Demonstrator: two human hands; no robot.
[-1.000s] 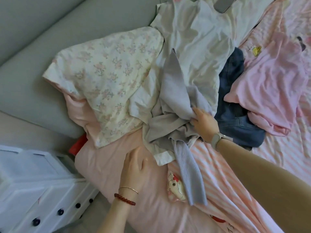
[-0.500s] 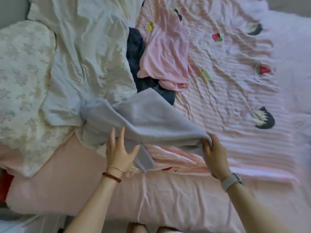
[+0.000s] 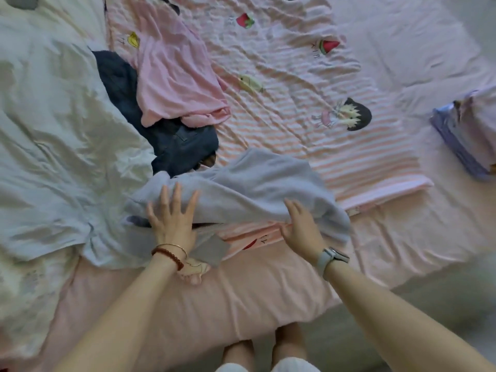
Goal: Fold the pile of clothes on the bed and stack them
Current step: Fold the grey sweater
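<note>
Both hands [image 3: 171,218] press the grey garment [image 3: 257,189] on the bed [image 3: 241,299].

Grey garment [image 3: 249,189] lay rumpled near the bed's front edge, dark jeans [image 3: 171,140] bunched just behind it, pink top [image 3: 177,76] draped over the jeans, white shirt [image 3: 59,146] spread crumpled toward the left edge, folded stack [image 3: 467,135] sat at the right edge.
</note>
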